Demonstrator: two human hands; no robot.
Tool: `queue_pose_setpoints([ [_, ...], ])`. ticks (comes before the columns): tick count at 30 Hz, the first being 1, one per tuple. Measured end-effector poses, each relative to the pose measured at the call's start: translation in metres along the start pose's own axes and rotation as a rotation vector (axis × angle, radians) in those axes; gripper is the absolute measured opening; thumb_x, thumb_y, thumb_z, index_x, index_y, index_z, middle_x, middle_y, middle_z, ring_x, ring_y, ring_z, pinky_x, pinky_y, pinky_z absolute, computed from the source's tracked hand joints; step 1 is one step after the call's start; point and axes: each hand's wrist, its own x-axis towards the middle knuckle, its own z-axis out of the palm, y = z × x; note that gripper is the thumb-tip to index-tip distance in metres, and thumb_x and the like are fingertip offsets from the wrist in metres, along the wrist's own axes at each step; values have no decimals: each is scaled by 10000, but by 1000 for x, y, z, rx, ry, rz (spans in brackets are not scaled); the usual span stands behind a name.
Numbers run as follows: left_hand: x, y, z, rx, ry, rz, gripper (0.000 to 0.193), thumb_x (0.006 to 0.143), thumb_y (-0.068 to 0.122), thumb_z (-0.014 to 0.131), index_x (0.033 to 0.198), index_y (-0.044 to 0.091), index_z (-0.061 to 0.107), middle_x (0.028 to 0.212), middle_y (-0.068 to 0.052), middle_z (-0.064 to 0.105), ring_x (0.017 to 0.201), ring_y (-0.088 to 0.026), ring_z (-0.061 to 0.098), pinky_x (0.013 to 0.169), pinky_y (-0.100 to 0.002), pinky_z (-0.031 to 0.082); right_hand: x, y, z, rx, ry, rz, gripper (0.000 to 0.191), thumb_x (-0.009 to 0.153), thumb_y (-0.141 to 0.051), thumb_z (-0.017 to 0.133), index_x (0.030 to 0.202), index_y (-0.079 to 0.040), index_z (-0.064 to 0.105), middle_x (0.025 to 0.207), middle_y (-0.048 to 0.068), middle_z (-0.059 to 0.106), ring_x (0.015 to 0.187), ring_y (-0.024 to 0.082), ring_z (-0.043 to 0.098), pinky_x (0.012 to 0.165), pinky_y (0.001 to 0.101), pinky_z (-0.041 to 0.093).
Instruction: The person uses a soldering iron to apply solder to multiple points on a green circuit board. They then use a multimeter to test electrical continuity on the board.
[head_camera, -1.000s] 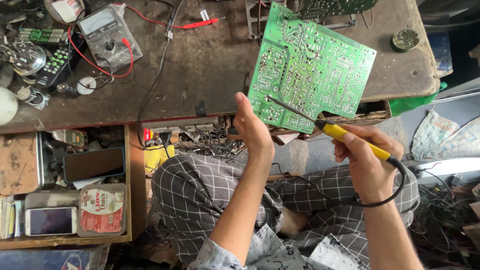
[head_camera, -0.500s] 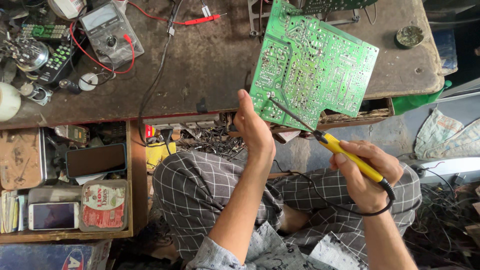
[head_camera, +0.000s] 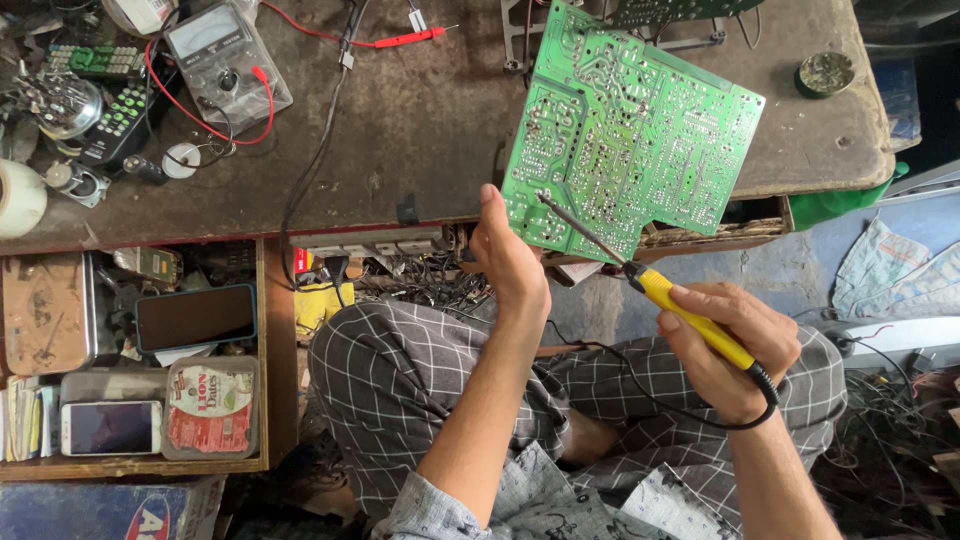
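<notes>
My left hand grips the lower left corner of a green circuit board, held solder side up over the edge of the brown workbench. My right hand holds a soldering iron with a yellow handle. Its thin metal tip touches the board near the lower left corner, just right of my left thumb. A black cord runs from the iron's handle around my right wrist and across my lap.
A multimeter with red leads and a calculator lie at the bench's left. A small round tin sits at the right. An open drawer at the lower left holds two phones and a food tub. Tangled wires lie under the bench.
The soldering iron's tip has shifted left along the board toward my left thumb. My right hand has dropped slightly. The board stays held in much the same place.
</notes>
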Motion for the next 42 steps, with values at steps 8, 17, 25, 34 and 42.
queue_pose_setpoints([
  [8, 2, -1, 1, -29, 52, -7, 668, 950, 529, 604, 1300, -21, 457, 1166, -116, 611, 995, -174, 646, 832, -339, 549, -4, 6, 0, -18, 6, -31, 197, 895, -12, 804, 1074, -11, 722, 980, 159, 753, 817, 171, 742, 706, 229, 565],
  [17, 4, -4, -4, -39, -58, 57, 708, 1006, 539, 607, 1298, -103, 544, 1204, -144, 614, 1020, -183, 639, 849, -342, 536, -6, 9, 1, 16, 24, -26, 195, 903, -1, 801, 1077, -17, 715, 979, 161, 751, 832, 181, 749, 718, 240, 575],
  [25, -1, -2, -2, -77, 12, 17, 473, 995, 477, 597, 1138, 27, 616, 1128, -88, 658, 1002, -172, 659, 875, -356, 550, -6, 4, 3, 33, 9, -44, 204, 898, 25, 777, 1088, -3, 707, 1028, 173, 749, 819, 181, 749, 699, 237, 578],
  [34, -4, -2, -5, -65, -73, 58, 505, 1021, 474, 558, 1150, -7, 640, 1112, -87, 677, 998, -170, 672, 886, -352, 559, -8, -6, 12, -112, 68, -222, 259, 865, 68, 802, 1097, 7, 706, 973, 183, 734, 830, 212, 741, 672, 265, 583],
  [42, -9, -7, -9, -69, -101, 73, 513, 1036, 467, 550, 1183, -18, 631, 1149, -107, 671, 1036, -187, 667, 923, -360, 555, -8, -3, 8, -97, 55, -276, 289, 851, 95, 805, 1111, 17, 708, 960, 173, 723, 832, 222, 732, 695, 293, 592],
])
